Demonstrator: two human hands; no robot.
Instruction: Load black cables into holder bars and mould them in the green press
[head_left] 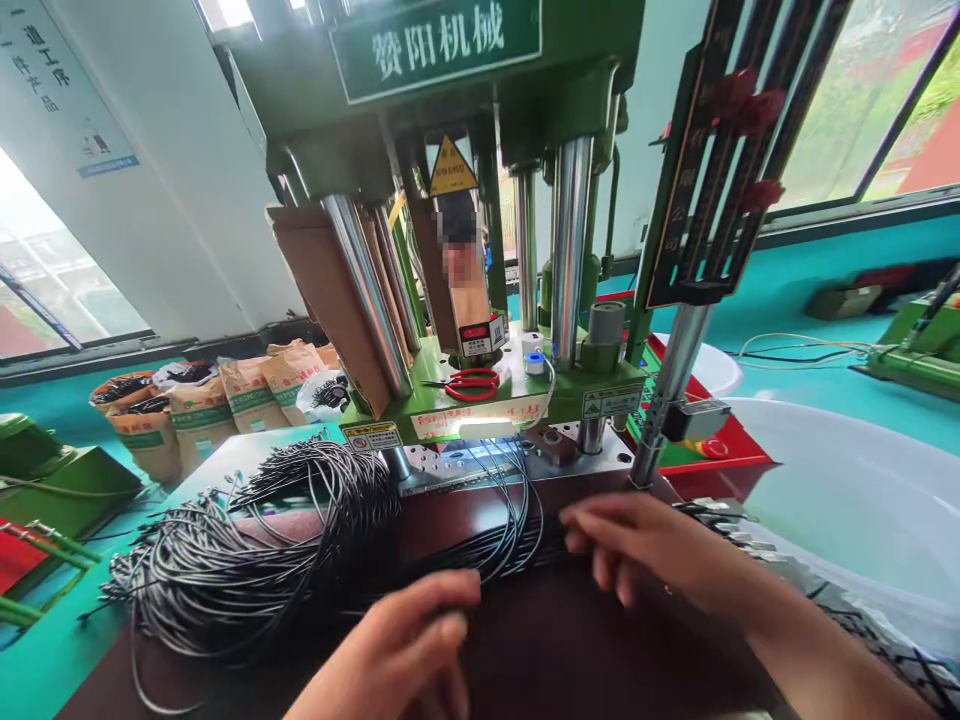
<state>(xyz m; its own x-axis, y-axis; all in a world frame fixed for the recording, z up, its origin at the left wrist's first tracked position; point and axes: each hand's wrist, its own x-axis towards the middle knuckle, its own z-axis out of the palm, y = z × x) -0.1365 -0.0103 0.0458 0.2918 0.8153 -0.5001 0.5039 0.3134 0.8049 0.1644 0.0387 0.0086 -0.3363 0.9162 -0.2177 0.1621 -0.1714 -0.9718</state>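
My left hand [409,645] is at the bottom centre, its fingers bent and thumb apart, with nothing visible in it. Over the right end of a row of black cables [495,545] hovers my right hand [637,540], slightly blurred, fingers loosely spread and apparently holding nothing. Several thin cables [517,490] curve up from that row into the metal mould plate [450,465] of a green press [442,120]. To the left, a large looped bundle of black cables [247,560] lies on the dark red-brown table [570,650].
Red-handled pliers [472,383] and a blue-and-white tape roll [535,362] rest on the press. Cables with pale ends [750,540] lie at right, beside a big white tub [847,490] and red tray [705,450]. Filled sacks [247,395] stand behind left. A person [469,290] is beyond the press.
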